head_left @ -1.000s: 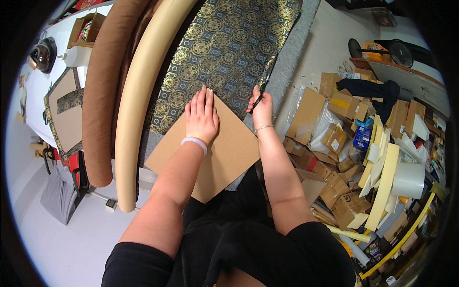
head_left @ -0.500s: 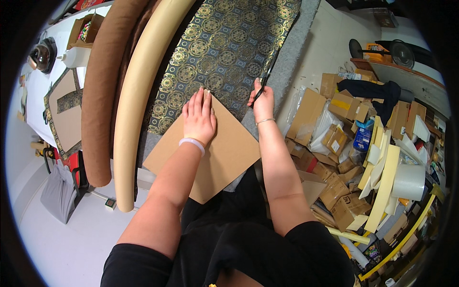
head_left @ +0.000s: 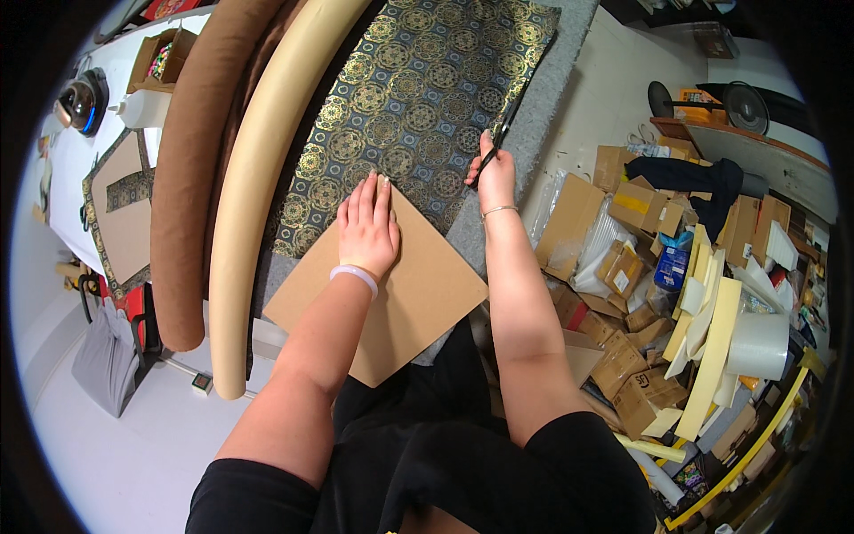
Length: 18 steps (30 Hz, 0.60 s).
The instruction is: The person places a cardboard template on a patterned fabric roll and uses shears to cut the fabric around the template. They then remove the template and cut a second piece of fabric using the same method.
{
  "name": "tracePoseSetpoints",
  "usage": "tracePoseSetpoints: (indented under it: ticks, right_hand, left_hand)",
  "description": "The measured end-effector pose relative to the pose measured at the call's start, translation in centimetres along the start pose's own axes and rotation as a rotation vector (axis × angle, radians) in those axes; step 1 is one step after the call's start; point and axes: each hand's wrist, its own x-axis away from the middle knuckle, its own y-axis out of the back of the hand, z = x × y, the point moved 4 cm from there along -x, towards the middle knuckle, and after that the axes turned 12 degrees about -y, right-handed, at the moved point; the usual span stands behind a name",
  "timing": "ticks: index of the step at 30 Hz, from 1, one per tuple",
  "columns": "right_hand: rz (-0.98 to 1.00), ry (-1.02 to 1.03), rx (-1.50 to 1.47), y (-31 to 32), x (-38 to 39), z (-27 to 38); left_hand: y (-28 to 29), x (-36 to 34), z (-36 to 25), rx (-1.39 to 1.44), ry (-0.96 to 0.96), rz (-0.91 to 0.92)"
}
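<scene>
My left hand (head_left: pixel 368 236) lies flat, fingers stretched forward, on a square tan board (head_left: pixel 431 280) turned corner-up near my body. The board's far corner overlaps a dark patterned fabric (head_left: pixel 418 98) with gold and blue medallions. At the fabric's right edge, my right hand (head_left: pixel 496 185) is closed around black-handled scissors (head_left: pixel 506 125). Their blades point away from me along that edge; whether they are parted is hard to make out. Grey felt (head_left: pixel 556 67) shows beneath and to the right of the fabric.
Left of the fabric lie a cream roll (head_left: pixel 258 169) and a brown roll (head_left: pixel 191 178). Farther left, a white table (head_left: pixel 76 191) bears a cardboard box (head_left: pixel 163 58), a glass kettle and a fabric-edged panel. Cardboard boxes (head_left: pixel 569 222) and yellow foam strips (head_left: pixel 716 356) crowd the right side.
My right hand has moved slightly forward along the fabric's edge with the scissors. My left hand stays pressed on the board. The whole view has shifted a little.
</scene>
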Motion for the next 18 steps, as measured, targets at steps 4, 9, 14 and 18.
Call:
tracePoseSetpoints:
  ticks: [4, 9, 14, 18]
  right_hand:
    - [-0.009, 0.003, -0.009, 0.0, -0.2, -0.1]
    - [-0.087, 0.028, -0.01, -0.1, -0.3, -0.4]
    - [-0.027, 0.018, 0.005, 0.3, -1.3, 1.4]
    - [-0.005, 0.029, -0.019, 0.3, -2.4, 2.7]
  left_hand:
    - [0.1, 0.0, -0.1, 0.007, 0.001, -0.019]
    - [0.2, 0.0, 0.0, 0.019, 0.008, -0.009]
    - [0.2, 0.0, -0.1, 0.023, 0.016, 0.006]
    - [0.2, -0.1, 0.0, 0.024, 0.013, 0.005]
